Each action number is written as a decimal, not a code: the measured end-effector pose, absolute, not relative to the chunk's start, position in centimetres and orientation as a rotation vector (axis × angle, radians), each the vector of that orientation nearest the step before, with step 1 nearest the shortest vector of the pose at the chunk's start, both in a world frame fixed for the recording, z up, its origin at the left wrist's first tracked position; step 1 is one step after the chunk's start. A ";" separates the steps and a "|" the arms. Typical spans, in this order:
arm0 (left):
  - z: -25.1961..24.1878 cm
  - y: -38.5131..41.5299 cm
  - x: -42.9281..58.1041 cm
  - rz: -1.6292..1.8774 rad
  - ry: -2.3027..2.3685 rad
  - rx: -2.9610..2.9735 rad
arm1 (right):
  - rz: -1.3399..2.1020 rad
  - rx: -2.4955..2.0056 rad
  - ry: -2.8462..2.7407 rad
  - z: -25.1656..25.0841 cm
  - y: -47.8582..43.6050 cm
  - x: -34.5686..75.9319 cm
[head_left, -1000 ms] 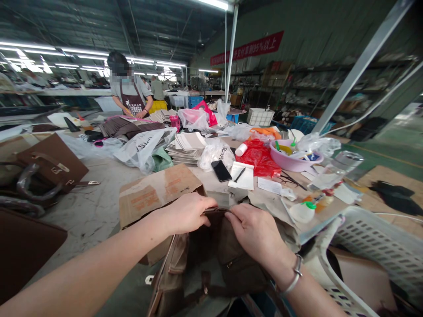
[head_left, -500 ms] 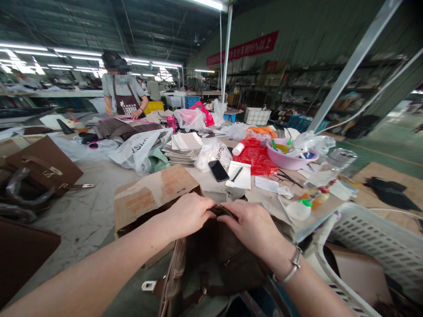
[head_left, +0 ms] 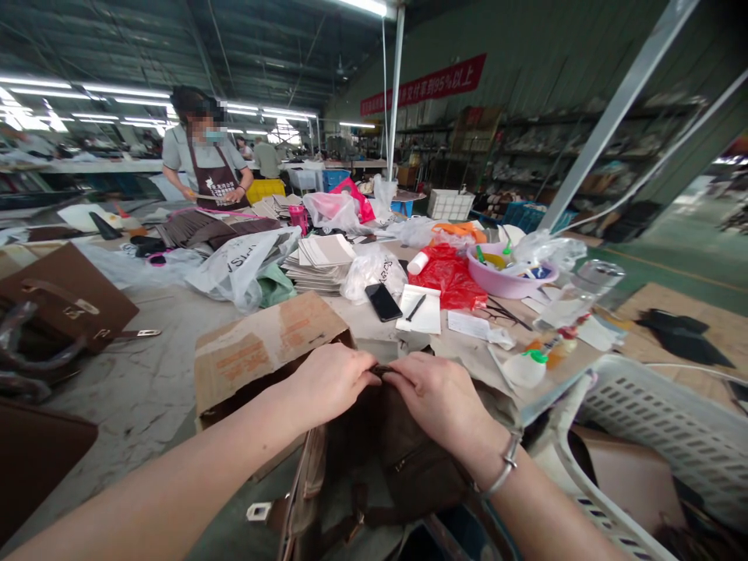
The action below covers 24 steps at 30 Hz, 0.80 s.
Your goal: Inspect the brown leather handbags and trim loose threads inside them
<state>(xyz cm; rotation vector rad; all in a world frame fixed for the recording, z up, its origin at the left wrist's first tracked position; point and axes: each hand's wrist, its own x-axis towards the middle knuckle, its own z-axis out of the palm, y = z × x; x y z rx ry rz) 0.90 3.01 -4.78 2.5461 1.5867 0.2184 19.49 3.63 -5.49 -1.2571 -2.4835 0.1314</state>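
A dark brown handbag [head_left: 403, 460] lies below my hands, its upper edge pinched between my fingers. My left hand [head_left: 333, 382] is closed on that edge from the left. From the right, my right hand [head_left: 438, 389], with a bangle on the wrist, grips the same edge, the fingertips of both hands almost meeting. A strap with a metal clasp plate [head_left: 259, 512] sticks out at the bag's left. Behind my left hand stands an open cardboard box [head_left: 269, 343]. The lower part of the bag is dark and partly hidden by my arms.
Brown handbags [head_left: 70, 300] sit at the left. A white plastic basket [head_left: 654, 413] with a brown bag stands at the right. A phone [head_left: 383, 301], notepad [head_left: 429, 312], red plastic bag [head_left: 449, 276] and pink basin [head_left: 508, 282] lie beyond. A co-worker [head_left: 207, 156] stands across the table.
My fingertips have drawn slightly closer together on the bag's edge. The view has shifted a little. The co-worker's hands have lifted from the table and come closer to the body.
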 end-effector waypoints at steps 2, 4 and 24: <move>-4.6 2.6 0.9 0.259 1.595 2.524 | 0.116 -1.269 -2.483 -5.4 3.6 19.6; -4.2 2.0 0.8 0.348 1.628 2.485 | 0.107 -1.280 -2.479 -5.3 3.6 19.6; -3.0 -0.5 1.4 0.384 1.902 2.822 | 0.070 -1.341 -2.430 -5.3 3.0 18.8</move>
